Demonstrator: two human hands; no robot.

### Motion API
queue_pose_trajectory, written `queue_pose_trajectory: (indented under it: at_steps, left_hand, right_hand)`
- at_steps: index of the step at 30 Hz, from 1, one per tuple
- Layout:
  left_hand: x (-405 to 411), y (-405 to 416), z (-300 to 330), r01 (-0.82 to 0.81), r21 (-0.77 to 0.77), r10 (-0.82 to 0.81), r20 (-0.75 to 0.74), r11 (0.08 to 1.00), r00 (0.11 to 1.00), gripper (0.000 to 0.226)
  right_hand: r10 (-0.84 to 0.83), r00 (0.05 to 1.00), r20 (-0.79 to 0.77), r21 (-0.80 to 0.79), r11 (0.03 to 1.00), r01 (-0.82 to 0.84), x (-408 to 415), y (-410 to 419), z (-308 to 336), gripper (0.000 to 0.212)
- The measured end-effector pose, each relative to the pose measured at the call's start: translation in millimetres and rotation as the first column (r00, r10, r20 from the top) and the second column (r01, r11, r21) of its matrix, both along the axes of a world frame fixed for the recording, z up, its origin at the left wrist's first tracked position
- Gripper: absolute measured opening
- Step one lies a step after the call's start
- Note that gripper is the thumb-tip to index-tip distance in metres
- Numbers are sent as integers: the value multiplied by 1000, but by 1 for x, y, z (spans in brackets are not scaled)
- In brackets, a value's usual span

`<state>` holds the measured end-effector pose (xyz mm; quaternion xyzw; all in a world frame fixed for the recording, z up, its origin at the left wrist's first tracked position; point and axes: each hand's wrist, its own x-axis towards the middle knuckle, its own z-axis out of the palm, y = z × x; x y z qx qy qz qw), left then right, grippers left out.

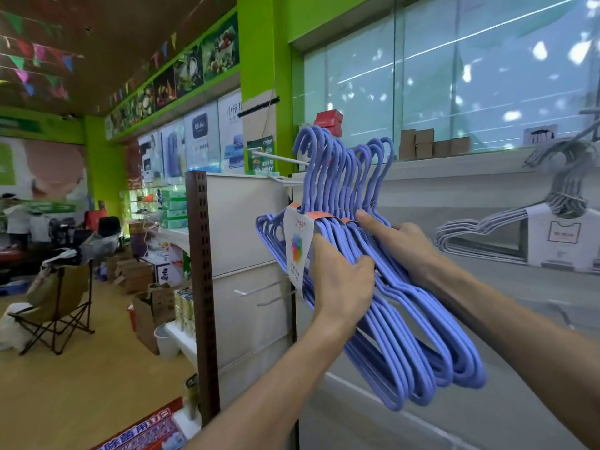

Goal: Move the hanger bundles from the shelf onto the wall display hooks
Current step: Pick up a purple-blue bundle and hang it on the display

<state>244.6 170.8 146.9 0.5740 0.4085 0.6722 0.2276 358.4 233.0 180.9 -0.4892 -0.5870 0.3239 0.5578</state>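
Both hands hold one blue bundle [373,287] of hangers raised in front of the wall panel. The left hand [341,280] grips the bundle from the near side, just beside its paper label [297,245], with fingers curled round the hanger shoulders. The right hand [401,245] grips the upper shoulders from the far side, its thumb lying along the top below the necks.

The hanger hooks [341,164] stand level with a white peg [279,156] that projects from the panel edge. The peg tip appears to reach the leftmost hook; whether any hook is already threaded over it cannot be told from this view. The hands carry the bundle's weight.

Progress, as a judgement:
- Done: one grey bundle [519,228] already hangs on the wall to the right.
- In hand: the blue bundle is at the peg, in the hanging step, not yet released.
- Left: seat all hooks on the peg, then release. Two lower pegs [259,289] on the panel stand bare. The source shelf is not in view, so the count of remaining bundles cannot be told.
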Motion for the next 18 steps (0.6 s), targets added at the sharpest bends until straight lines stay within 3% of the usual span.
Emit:
queue_pose_trajectory:
  at_steps: [6,15,18]
  left_hand:
    - [-5,41,27,45,-25,-44,16,999,999,24]
    - [1,85,54,27,-66,-25,39,997,999,49]
    - [1,94,58,34,-71,-29,64,997,998,46]
  right_hand:
    - [-35,998,45,-8,999,35,0,33,38,62]
    - [8,999,46,-44,999,-6,0,71,65,56]
    - [20,998,51,-44,999,-18,-1,80,70,53]
